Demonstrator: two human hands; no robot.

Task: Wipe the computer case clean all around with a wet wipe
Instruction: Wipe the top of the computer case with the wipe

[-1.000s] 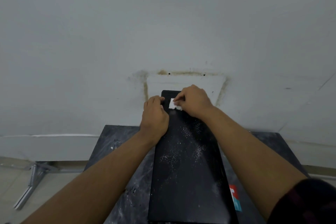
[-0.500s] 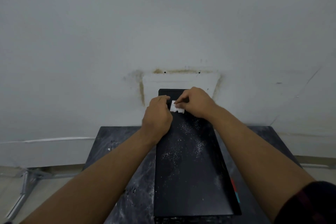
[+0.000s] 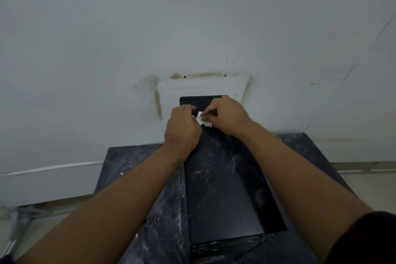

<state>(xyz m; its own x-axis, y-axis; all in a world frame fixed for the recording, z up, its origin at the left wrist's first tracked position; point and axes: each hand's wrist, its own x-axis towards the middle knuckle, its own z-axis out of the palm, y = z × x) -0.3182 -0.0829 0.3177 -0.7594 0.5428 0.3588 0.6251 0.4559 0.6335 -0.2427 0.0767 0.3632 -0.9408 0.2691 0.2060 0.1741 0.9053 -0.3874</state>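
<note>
At the far left a pale floor (image 3: 49, 218) shows, with a grey metal frame leg (image 3: 15, 229) lying blurred on it. Above that, a white strip (image 3: 53, 168) runs along the foot of a grey-white painted wall (image 3: 107, 38) that fills the upper view. In the middle of the wall is a paler rectangular patch (image 3: 203, 87) edged with brownish stains, with two small dark holes along its top line.

A dark tabletop (image 3: 139, 156), marbled and smeared with white dust, stands against the wall. The left hand (image 3: 182, 133) rests at the left edge of the computer case (image 3: 225, 195) near its far end, fingers curled. Their tips are hidden, so whether they grip the case edge or the wipe cannot be told. Just beside it, the small crumpled white wet wipe (image 3: 202, 121) sits on the case's top panel, pinched by the fingertips of the right hand (image 3: 227, 117).

The black case lies flat along the tabletop, its far end towards the wall, its top scattered with white specks. At its near end, small markings are too blurred to read. A dark sleeve (image 3: 364, 240) shows at the lower right.
</note>
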